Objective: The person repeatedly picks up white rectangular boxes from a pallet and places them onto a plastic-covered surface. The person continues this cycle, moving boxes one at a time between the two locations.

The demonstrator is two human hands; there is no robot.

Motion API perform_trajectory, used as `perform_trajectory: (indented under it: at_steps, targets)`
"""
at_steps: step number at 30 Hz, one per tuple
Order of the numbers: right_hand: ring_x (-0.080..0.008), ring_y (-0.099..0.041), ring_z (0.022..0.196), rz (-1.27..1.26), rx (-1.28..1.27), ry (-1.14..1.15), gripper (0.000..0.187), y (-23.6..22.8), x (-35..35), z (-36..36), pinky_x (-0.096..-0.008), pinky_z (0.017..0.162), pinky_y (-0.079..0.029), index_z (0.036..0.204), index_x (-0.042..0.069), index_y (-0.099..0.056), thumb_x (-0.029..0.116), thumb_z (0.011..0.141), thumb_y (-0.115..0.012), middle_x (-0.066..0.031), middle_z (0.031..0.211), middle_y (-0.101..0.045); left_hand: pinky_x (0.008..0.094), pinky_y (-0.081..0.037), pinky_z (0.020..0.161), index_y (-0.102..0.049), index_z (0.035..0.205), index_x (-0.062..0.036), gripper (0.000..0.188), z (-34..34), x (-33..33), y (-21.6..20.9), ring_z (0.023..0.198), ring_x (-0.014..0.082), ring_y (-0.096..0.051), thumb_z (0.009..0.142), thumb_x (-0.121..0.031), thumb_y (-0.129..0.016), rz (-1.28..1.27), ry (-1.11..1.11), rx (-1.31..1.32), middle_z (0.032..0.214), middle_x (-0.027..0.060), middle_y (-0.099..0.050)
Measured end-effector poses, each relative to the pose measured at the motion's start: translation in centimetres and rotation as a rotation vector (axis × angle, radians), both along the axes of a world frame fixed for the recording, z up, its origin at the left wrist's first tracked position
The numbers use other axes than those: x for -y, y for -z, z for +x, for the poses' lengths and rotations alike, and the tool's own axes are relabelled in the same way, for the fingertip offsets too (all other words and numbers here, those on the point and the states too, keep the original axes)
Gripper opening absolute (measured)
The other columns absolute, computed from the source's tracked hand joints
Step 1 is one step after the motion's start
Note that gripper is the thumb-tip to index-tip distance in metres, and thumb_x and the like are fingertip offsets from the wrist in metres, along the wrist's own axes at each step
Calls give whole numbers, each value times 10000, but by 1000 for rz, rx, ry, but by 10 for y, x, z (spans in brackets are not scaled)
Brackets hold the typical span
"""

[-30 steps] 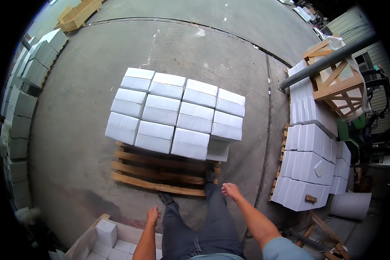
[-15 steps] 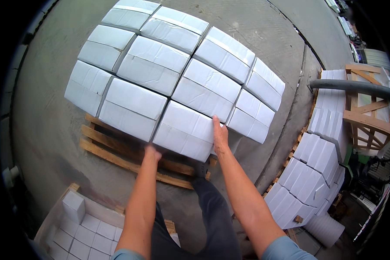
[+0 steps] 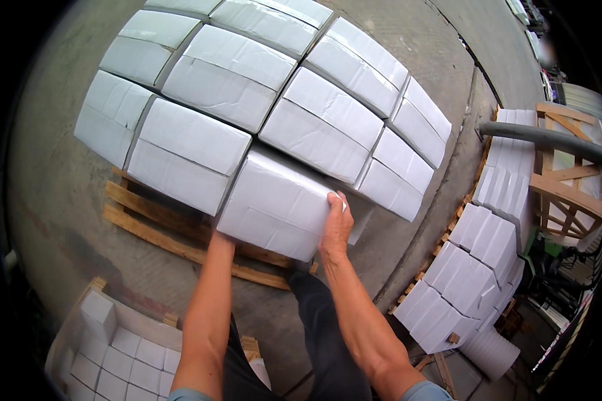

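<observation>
I have a white carton (image 3: pixel 274 207) between my two hands, over the near edge of the wooden pallet (image 3: pixel 154 229), toward that edge's right-hand corner. My right hand (image 3: pixel 336 227) presses on the carton's right side, its fingers drawn together against the face and reaching up to the top edge. My left hand (image 3: pixel 222 235) is at the lower left corner of the carton, but the fingers are hidden by the cardboard, so I cannot tell whether they are spread or closed.

The carton stands slightly nearer to me than the left neighbour (image 3: pixel 188 147), and a dark gap parts it from the carton behind (image 3: pixel 324 123). The other cartons (image 3: pixel 227 60) sit in close rows over the pallet, out toward its far edge. Just past my right hand, a lower pale box face (image 3: pixel 362 224) shows.

At my lower left is a bin (image 3: pixel 140 314) of small white boxes (image 3: pixel 117 363). Off to my right, across the concrete floor (image 3: pixel 408 230), stand bundled white panels (image 3: pixel 451 264), with a pale ribbed roll (image 3: pixel 490 352) near them.
</observation>
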State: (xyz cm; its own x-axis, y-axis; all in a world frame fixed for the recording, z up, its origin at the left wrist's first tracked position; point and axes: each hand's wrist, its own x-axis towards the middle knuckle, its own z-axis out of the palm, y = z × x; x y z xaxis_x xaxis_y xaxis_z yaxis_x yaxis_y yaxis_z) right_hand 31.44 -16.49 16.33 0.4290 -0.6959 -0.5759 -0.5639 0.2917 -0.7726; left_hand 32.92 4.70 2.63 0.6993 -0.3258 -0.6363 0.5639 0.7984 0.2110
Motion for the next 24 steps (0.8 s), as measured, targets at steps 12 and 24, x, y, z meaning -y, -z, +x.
perform_trajectory:
  at_steps: [12, 24]
  targets:
    - [-217, -447, 1115, 134, 13, -124, 519, -23, -18, -71, -318, 980, -322, 1230, -23, -433, 206, 792, -590, -137, 1175, -489, 367, -485, 817, -548, 1165, -5, 415, -60, -57, 53, 956, 256, -576, 908, -315, -445, 325, 27, -118, 1073, 121, -606]
    - [-245, -610, 877, 791, 159, -56, 421, 45, -2, -41, -338, 800, -492, 1063, -37, -570, 321, 846, -525, -152, 967, -625, 296, -485, 809, -529, 1167, 13, 356, -49, -73, 41, 918, 184, -600, 920, -242, -493, 102, 209, -189, 1065, 107, -613]
